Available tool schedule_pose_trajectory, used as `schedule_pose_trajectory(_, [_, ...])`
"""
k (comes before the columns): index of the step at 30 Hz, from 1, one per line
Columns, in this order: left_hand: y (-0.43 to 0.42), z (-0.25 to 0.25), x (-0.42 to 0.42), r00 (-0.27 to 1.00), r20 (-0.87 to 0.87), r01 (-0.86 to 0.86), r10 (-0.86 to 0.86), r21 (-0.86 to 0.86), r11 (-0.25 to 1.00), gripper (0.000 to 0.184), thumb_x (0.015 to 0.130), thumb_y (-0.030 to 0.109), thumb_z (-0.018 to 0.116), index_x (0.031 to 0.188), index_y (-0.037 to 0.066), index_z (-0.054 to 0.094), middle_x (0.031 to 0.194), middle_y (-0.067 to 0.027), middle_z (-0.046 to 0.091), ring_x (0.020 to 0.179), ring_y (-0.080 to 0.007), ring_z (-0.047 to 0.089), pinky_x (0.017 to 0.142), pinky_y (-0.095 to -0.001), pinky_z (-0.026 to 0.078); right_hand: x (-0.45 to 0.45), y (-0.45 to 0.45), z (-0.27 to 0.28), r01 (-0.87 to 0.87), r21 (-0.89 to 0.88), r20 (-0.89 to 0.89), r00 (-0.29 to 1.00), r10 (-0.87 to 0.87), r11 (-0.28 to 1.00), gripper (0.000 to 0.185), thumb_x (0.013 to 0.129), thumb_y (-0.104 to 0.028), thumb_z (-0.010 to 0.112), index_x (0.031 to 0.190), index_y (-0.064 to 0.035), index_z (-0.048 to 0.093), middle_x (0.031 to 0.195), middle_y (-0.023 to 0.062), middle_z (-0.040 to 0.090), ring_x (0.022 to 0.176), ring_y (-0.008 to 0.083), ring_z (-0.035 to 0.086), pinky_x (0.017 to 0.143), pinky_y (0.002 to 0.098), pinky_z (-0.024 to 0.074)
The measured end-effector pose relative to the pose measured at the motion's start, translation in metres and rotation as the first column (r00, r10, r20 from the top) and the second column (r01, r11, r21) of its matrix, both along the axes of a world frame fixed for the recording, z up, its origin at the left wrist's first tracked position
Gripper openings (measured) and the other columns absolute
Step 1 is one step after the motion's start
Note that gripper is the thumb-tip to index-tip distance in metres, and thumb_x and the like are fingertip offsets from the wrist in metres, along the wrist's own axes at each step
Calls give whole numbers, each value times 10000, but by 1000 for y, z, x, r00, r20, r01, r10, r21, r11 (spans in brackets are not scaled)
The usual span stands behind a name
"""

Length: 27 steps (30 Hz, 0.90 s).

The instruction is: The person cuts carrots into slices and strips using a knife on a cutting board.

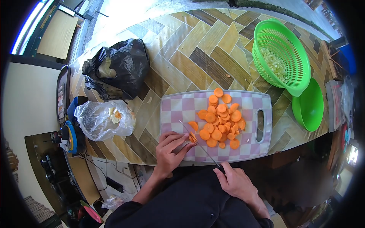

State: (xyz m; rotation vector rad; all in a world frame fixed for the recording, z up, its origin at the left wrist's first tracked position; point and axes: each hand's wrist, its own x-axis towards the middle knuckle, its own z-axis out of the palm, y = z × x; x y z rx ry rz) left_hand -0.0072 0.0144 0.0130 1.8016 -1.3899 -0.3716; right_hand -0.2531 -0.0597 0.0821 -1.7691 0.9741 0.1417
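Observation:
My left hand [170,151], at the lower left of the checkered cutting board [175,108], pinches a few carrot pieces [192,137] between its fingertips. In my right hand [236,181], closed round its handle below the board's front edge, is a knife [205,151]. The thin blade slants up and left past the held pieces, with its tip near a loose carrot slice [193,125]. A pile of round carrot slices [221,122] lies on the middle and right of the board.
A green colander [300,57] holding pale chopped pieces [274,62] stands at the back right, beside a green bowl [314,110]. On the left lie a black plastic bag [127,68] and a clear plastic bag [99,123] with scraps. The table's front edge runs just below the board.

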Motion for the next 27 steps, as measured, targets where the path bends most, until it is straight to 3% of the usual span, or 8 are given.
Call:
schedule_pose_trajectory(14, [2, -10, -2, 1000, 27, -9, 12, -82, 997, 452, 681, 32, 959, 1105, 52, 804, 1081, -73, 794, 949, -241, 660, 846, -349, 529, 2, -4, 3, -69, 32, -123, 990, 72, 997, 313, 1063, -282, 604, 1078, 24, 538, 624, 273, 622, 642, 511, 644, 595, 577, 509])
schedule_pose_trajectory(20, [0, -13, 0, 994, 108, 3, 11, -128, 992, 469, 669, 92, 978, 1103, 76, 802, 1054, -38, 803, 890, -210, 684, 808, -317, 514, 11, -7, 3, -78, 1, -82, 994, 78, 997, 358, 1087, -325, 554, 1025, 25, 516, 608, 285, 625, 619, 529, 647, 594, 606, 529])
schedule_pose_trajectory(27, [3, -16, -1, 996, 92, -7, 19, -121, 993, 430, 685, 39, 963, 1084, 51, 803, 1078, -76, 797, 936, -241, 665, 848, -350, 529, 30, -11, -9, -86, -35, -54, 995, 84, 996, 360, 1090, -326, 540, 1057, 32, 526, 638, 286, 645, 650, 533, 664, 616, 611, 544])
